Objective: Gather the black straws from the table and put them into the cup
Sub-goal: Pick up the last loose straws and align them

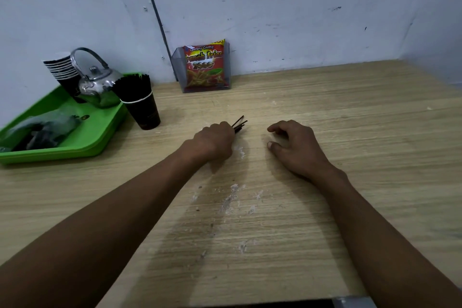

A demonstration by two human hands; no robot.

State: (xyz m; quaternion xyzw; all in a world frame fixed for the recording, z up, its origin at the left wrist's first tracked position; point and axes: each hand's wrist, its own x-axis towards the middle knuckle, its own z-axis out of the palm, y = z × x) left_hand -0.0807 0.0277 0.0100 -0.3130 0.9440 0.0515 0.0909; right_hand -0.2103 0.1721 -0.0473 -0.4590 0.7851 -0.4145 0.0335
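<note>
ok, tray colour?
Bright green tray, seen in the head view.

A pale grey-white wall [300, 2] stands behind the tabletop [325, 112], scuffed with dark marks and crossed by a thin dark cable [155, 7] running down it at a slant — a second wall [435, 32] meets it at the right, forming a corner. The tabletop is light wood grain, flecked with white smears near the middle, and the light is dim and even
</note>
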